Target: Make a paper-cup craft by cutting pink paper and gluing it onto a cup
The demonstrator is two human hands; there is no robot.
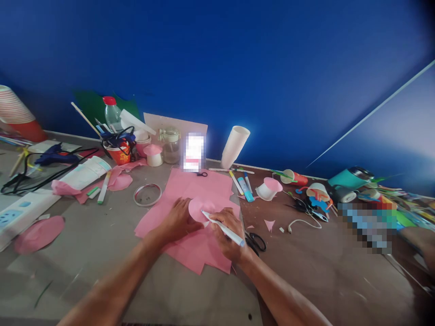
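Observation:
A round, light pink paper disc (196, 209) is over a stack of pink paper sheets (185, 251) in the middle of the table. My left hand (177, 221) grips the disc by its left edge, with the thumb along the lower side. In my right hand (228, 231) is a white marker (226, 228) with a pale blue end, held like a pen. Its tip meets the disc, or is very close to it. Black-handled scissors (258, 241) lie beside my right wrist, partly hidden by it.
A tape roll (147, 194) lies left of the sheets. Behind stand a glass jar (170, 145), a bright blurred screen (194, 151) and stacked paper cups (234, 147). On the right are a pink-topped cup (269, 188) and a teal bottle (350, 177); on the left, a power strip (25, 213).

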